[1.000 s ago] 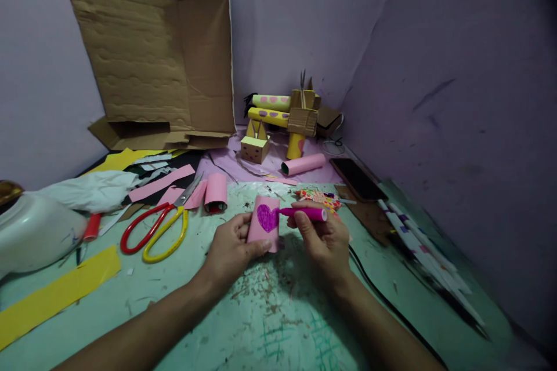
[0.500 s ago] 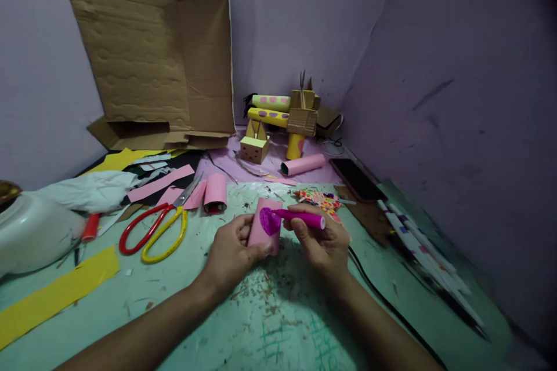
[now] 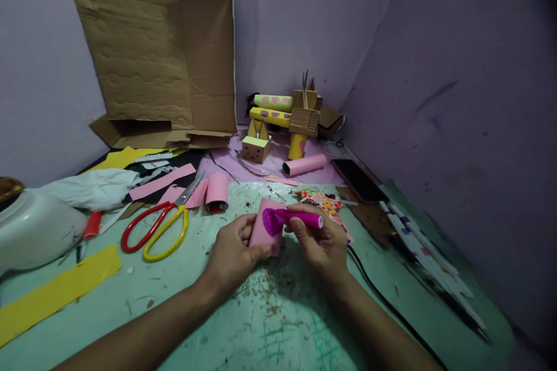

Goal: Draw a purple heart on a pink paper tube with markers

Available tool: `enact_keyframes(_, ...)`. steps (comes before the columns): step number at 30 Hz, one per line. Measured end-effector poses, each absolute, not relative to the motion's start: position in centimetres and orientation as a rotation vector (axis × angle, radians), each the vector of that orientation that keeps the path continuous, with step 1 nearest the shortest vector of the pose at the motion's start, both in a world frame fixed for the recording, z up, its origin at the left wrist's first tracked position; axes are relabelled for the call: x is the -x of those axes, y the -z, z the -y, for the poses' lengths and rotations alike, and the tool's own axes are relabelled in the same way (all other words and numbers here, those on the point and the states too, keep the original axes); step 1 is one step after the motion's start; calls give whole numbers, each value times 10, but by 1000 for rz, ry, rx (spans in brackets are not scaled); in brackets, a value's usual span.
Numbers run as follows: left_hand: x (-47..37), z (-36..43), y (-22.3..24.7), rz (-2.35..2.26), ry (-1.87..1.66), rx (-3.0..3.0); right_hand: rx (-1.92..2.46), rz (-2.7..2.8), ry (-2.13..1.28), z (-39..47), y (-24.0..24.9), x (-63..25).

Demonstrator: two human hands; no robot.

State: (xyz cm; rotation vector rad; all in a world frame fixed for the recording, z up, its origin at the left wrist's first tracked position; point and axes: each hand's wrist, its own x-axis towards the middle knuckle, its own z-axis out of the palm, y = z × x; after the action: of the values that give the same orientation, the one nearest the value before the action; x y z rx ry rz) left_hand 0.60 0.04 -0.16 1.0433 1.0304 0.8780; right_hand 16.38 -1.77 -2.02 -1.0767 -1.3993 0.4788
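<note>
My left hand (image 3: 232, 249) grips a pink paper roll (image 3: 263, 230) just above the green table (image 3: 278, 324). A purple heart (image 3: 272, 221) is drawn on the roll's face. My right hand (image 3: 319, 240) holds a magenta marker (image 3: 302, 218) lying sideways, its tip pressed against the heart. Both hands meet at the middle of the table, a little in front of a patterned paper scrap (image 3: 324, 202).
Red and yellow scissors (image 3: 156, 225) lie left of the hands, next to a second pink roll (image 3: 216, 192). A yellow paper strip (image 3: 52, 293), a white container (image 3: 37, 232), cardboard (image 3: 161, 64), paper craft figures (image 3: 282, 122), a phone (image 3: 359, 179) and a black cable (image 3: 391, 307) surround them.
The roll has turned so the heart faces more to the right, and the marker tip has shifted across it. Both hands stayed at the same spot.
</note>
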Motion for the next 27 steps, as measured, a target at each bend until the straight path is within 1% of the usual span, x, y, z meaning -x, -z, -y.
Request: enact_keyframes(27,-4,-3,7,-1032,-873,-1066,1077,1439,-431,20,16,-165)
